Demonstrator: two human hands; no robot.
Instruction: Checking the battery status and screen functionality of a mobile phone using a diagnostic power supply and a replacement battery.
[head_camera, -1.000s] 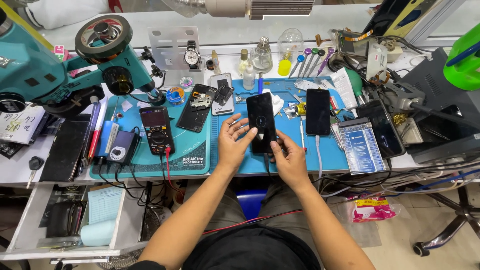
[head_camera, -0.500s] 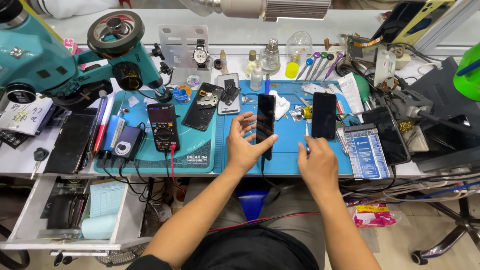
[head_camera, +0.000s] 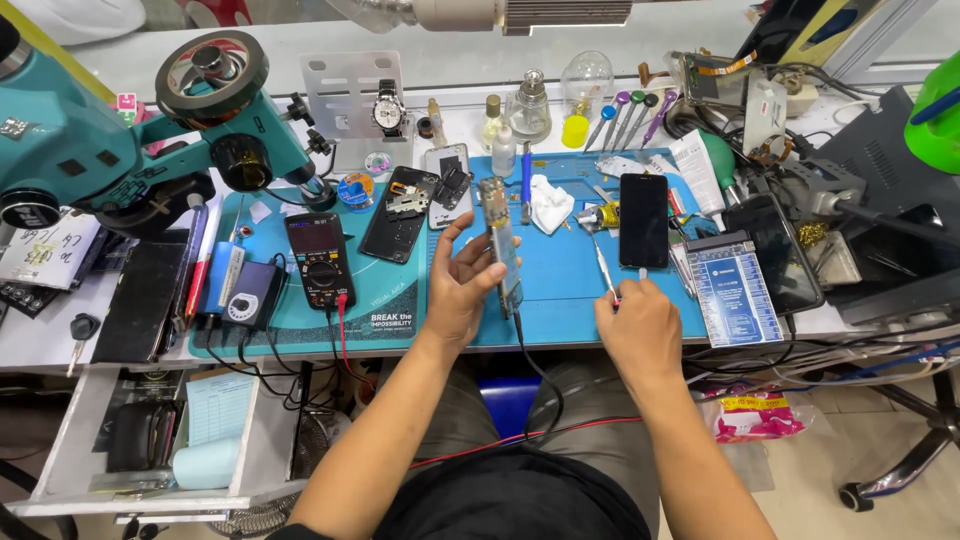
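My left hand (head_camera: 462, 288) grips a dark smartphone (head_camera: 499, 243) and holds it tilted up on its long edge above the blue work mat (head_camera: 560, 275). A black cable (head_camera: 530, 365) runs from the phone's lower end down off the table's edge. Near the mat's front edge, my right hand (head_camera: 640, 332) is closed around a thin metal tool (head_camera: 603, 266) whose tip points away from me. A second black phone (head_camera: 643, 219) lies flat on the mat just beyond the right hand.
An opened phone (head_camera: 400, 215) and a multimeter (head_camera: 318, 260) lie to the left on the mat. A teal microscope (head_camera: 120, 150) stands far left. Bottles, screwdrivers and a wristwatch (head_camera: 388, 112) line the back. A drawer (head_camera: 150, 440) hangs open at lower left.
The phone lay flat under both hands; my left hand has tipped it up onto its edge. My right hand left the phone, moved right and now holds the thin tool.
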